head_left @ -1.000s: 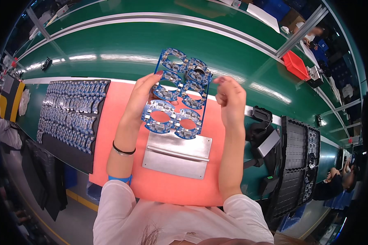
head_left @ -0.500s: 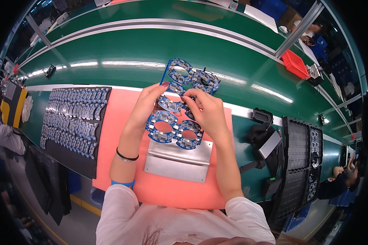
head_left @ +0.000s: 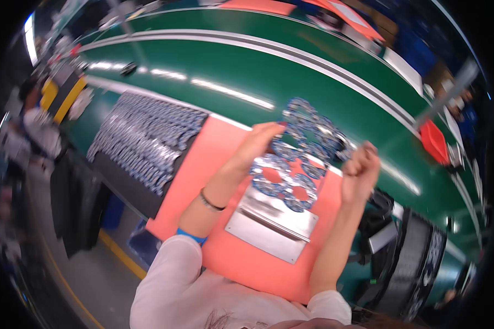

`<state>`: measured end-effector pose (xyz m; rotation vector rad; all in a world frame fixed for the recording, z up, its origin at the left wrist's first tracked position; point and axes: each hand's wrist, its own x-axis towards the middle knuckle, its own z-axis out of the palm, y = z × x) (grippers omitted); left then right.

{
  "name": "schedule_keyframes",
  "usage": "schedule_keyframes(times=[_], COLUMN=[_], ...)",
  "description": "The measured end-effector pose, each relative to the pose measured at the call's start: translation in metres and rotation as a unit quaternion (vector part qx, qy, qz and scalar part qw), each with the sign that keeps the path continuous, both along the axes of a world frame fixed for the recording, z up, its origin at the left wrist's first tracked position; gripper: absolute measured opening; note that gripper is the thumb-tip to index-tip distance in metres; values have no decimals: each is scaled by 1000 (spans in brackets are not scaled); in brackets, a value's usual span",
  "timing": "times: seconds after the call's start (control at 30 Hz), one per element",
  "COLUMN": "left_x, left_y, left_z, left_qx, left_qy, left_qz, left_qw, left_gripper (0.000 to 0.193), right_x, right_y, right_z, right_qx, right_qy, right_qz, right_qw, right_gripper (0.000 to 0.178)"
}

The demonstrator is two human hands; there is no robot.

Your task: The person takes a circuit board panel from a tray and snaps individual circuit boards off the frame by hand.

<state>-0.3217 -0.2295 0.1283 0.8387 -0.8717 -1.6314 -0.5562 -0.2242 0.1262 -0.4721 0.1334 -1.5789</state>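
Note:
My left hand [head_left: 258, 145] grips the left edge of a blue circuit board panel [head_left: 263, 188], made of joined ring-shaped boards with round openings. The panel is held up, tilted, over a bent silver metal plate [head_left: 263, 241], which lies on a salmon-coloured mat [head_left: 230, 266]. Off the panel's right side is my right hand [head_left: 361, 171], its fingers curled closed. Motion blurs it, and I cannot make out what is in its fingers. A small dark part [head_left: 343, 151] shows at the panel's right end, close to that hand.
Rows of similar blue boards [head_left: 142, 140] lie on a black sheet at the left. Black trays [head_left: 411, 257] and a black device [head_left: 381, 236] stand at the right. Beyond the green bench [head_left: 230, 74] are a red bin [head_left: 433, 142] and a metal post [head_left: 447, 93].
My right hand has come off the panel and moved right, its fingers curled. My left hand keeps hold of the panel. The whole view has turned and shifted, with blur.

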Motion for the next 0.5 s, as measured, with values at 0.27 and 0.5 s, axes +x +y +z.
schedule_keyframes(times=[0.27,0.5], left_x=[3,1], left_y=[5,6], left_z=[8,0], left_qx=[-20,-56], left_qy=[-3,-54], left_qz=[-11,35], left_qw=[1000,996], left_gripper=[26,26], right_x=[3,-7], right_y=[-4,-18], right_z=[1,-28], right_qx=[35,-54], right_qy=[79,-3], right_qz=[-17,105], right_qw=[996,993], right_gripper=[14,12])
